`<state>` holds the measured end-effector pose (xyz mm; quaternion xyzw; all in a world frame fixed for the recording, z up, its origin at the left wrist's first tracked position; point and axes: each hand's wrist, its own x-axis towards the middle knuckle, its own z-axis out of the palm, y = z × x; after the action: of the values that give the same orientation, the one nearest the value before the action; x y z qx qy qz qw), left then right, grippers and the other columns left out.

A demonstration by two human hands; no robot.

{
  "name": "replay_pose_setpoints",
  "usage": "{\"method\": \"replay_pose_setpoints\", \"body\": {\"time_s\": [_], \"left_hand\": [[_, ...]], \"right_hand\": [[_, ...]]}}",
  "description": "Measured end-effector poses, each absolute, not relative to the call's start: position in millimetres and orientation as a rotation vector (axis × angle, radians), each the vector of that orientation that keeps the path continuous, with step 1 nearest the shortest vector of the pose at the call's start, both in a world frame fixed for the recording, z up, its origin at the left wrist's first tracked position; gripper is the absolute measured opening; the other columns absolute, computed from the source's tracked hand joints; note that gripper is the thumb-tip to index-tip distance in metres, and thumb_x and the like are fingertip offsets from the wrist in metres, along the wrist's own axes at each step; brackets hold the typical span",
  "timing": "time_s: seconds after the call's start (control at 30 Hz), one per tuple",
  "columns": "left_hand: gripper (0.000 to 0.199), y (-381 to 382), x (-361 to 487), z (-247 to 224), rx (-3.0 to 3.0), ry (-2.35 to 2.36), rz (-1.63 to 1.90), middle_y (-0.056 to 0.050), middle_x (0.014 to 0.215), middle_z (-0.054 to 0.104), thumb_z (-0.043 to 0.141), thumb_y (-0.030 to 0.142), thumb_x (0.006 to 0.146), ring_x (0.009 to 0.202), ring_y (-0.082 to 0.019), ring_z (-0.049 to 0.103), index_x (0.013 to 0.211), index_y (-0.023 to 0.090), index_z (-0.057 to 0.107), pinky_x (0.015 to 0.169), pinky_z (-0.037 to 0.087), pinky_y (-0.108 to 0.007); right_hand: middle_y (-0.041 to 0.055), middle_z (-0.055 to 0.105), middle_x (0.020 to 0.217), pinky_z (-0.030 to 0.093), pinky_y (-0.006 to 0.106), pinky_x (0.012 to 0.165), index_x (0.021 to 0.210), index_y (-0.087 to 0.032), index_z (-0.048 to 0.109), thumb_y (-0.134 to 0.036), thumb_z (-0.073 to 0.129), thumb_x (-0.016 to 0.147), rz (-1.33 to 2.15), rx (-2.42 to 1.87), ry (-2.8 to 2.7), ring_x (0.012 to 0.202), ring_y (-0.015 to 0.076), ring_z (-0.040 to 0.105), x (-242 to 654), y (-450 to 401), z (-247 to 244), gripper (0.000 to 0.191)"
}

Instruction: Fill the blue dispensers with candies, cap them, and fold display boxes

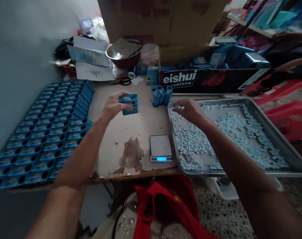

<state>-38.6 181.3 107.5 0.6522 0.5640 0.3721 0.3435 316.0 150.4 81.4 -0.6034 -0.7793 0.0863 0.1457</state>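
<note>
My left hand (114, 105) is closed around a small blue box (131, 108) with a dark round opening in its top, held above the table. Over the far left corner of a metal tray (255, 103), my right hand (190, 111) has its fingers pinched together. Something pale or clear shows at its fingertips, too blurred to name. Many small pale blue and white pellets (232, 122) lie spread in the tray. Left of the tray, a digital scale (160, 146) with a lit display carries nothing. Three more blue boxes (161, 95) stand together behind it.
Rows of blue boxes (48, 132) with dark openings cover the table's left side. Behind are scissors (124, 81), a red bowl (123, 59), and a black carton (210, 79) with blue packages. Another person's hand (287, 66) shows at right, near red stools (287, 116).
</note>
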Motion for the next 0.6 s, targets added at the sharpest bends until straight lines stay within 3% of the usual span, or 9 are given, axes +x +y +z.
{"method": "replay_pose_setpoints", "body": {"time_s": [0.17, 0.3, 0.4, 0.5, 0.6], "left_hand": [[0.047, 209, -129, 144, 1.967, 1.719, 0.587, 0.001, 0.093, 0.069, 0.084, 0.032, 0.063, 0.093, -0.02, 0.06, 0.107, 0.02, 0.07, 0.095, 0.051, -0.041], [0.05, 184, -181, 140, 1.932, 1.779, 0.429, -0.002, 0.097, 0.072, 0.083, 0.036, 0.063, 0.095, -0.023, 0.062, 0.108, 0.017, 0.071, 0.099, 0.051, -0.043], [0.049, 163, -213, 130, 1.945, 1.735, 0.337, -0.006, 0.105, 0.075, 0.081, 0.037, 0.061, 0.104, -0.027, 0.066, 0.106, 0.018, 0.073, 0.097, 0.051, -0.04], [0.042, 151, -242, 122, 1.94, 1.692, 0.383, -0.002, 0.096, 0.075, 0.081, 0.031, 0.055, 0.104, -0.027, 0.067, 0.096, 0.024, 0.076, 0.096, 0.051, -0.036], [0.038, 146, -256, 115, 1.921, 1.726, 0.424, 0.0, 0.089, 0.075, 0.081, 0.028, 0.053, 0.104, -0.026, 0.068, 0.09, 0.027, 0.077, 0.1, 0.05, -0.035]], "right_hand": [[0.0174, 0.066, 0.132, 0.045, 0.041, 0.101, 0.124, -0.017, 0.078, -0.015, 0.04, 0.103, 0.023, -1.654, -2.425, 0.126, 0.0323, 0.056, 254, 221, 100, 0.043], [0.0261, 0.053, 0.144, 0.041, 0.041, 0.09, 0.144, -0.013, 0.065, -0.016, 0.06, 0.093, 0.012, -1.723, -2.817, 0.127, 0.0382, 0.053, 236, 258, 101, 0.052], [0.0267, 0.055, 0.144, 0.037, 0.038, 0.081, 0.158, -0.017, 0.052, -0.014, 0.067, 0.091, 0.052, -1.78, -3.018, 0.115, 0.0322, 0.061, 242, 282, 91, 0.069], [0.0221, 0.068, 0.132, 0.034, 0.038, 0.08, 0.134, -0.016, 0.073, -0.003, 0.066, 0.09, -0.052, -1.595, -3.042, 0.112, 0.0269, 0.064, 247, 308, 78, 0.047], [0.0143, 0.078, 0.107, 0.031, 0.037, 0.074, 0.09, -0.019, 0.084, -0.007, 0.079, 0.084, 0.077, -1.542, -2.949, 0.094, 0.0196, 0.065, 240, 311, 74, 0.014]]}}
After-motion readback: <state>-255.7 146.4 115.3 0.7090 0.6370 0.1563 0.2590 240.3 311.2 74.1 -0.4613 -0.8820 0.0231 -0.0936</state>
